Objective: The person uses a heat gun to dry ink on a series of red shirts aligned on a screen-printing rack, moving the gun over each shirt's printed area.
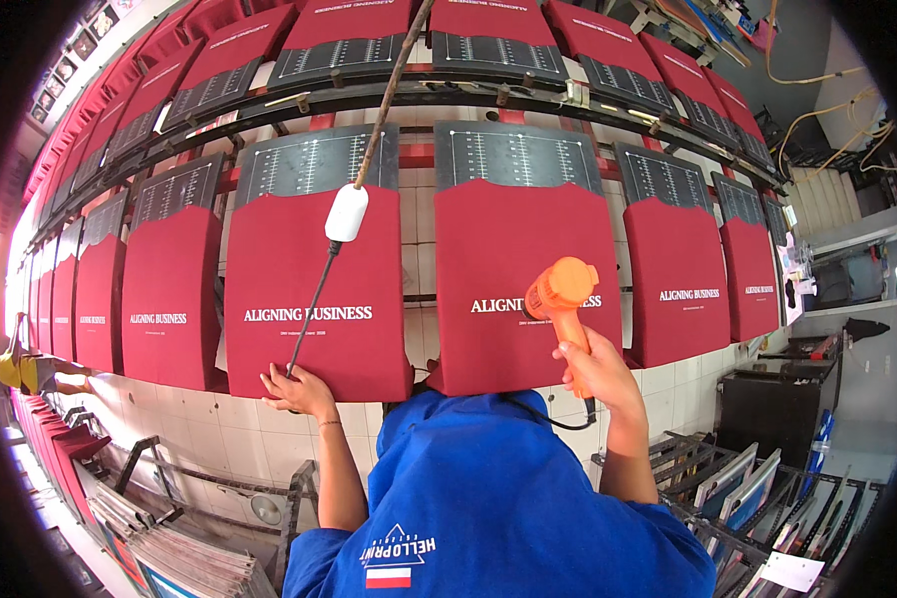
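Note:
My right hand (603,374) is wrapped round the handle of an orange hair dryer (565,284). Its head hangs over a dark red shirt (513,239) with white lettering, covering part of the print. My left hand (304,391) is closed on a thin black cord (316,294) at the near edge of the neighbouring red shirt (269,239). That cord runs up to a white plug connector (347,212), which hangs from a brown cable (389,100) coming from above. Both shirts lie flat on dark printing boards (314,154) with white ruled marks.
More boards with red shirts (169,284) stretch along both sides and in a second row beyond a black rail (419,84). Behind me stand black metal racks (787,523) holding framed panels. At the far left, part of another person (20,371) shows.

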The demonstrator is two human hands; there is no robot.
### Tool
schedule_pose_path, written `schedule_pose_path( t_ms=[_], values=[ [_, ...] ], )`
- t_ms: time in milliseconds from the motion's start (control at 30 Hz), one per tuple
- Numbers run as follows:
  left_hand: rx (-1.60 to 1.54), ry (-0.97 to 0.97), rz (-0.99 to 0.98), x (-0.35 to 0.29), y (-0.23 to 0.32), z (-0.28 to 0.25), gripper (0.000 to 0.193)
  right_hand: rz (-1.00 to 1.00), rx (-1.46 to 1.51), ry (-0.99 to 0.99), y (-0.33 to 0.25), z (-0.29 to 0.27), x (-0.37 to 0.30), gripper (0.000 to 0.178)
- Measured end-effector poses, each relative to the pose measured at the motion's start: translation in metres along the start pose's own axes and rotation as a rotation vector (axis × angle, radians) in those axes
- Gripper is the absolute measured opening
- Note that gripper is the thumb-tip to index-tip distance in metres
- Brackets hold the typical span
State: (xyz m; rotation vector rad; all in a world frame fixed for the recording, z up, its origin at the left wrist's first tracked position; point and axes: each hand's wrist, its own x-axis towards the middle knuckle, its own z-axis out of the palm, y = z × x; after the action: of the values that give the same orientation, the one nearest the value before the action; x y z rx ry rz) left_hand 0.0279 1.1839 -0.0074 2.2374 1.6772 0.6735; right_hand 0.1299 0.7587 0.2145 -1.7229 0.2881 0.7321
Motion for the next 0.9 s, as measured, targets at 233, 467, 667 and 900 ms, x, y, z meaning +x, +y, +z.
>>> schedule_pose_path(
  t_ms=[233,467,667,900],
  values=[
    [-0.014,-0.002,0.01,0.0,-0.002,0.002,0.044,0.005,0.081,-0.018,0.009,-0.001,-0.015,0.029],
    [0.018,0.002,0.046,0.002,-0.008,0.004,0.045,0.015,0.083,0.067,0.017,-0.02,-0.02,0.028],
    [-0.012,-0.025,0.013,-0.002,0.0,0.0,0.045,0.016,0.135,0.191,0.03,-0.045,-0.027,0.029],
    [0.011,-0.033,0.002,-0.001,-0.003,0.0,0.045,0.013,0.14,0.165,0.032,-0.056,-0.031,0.03]
  ],
)
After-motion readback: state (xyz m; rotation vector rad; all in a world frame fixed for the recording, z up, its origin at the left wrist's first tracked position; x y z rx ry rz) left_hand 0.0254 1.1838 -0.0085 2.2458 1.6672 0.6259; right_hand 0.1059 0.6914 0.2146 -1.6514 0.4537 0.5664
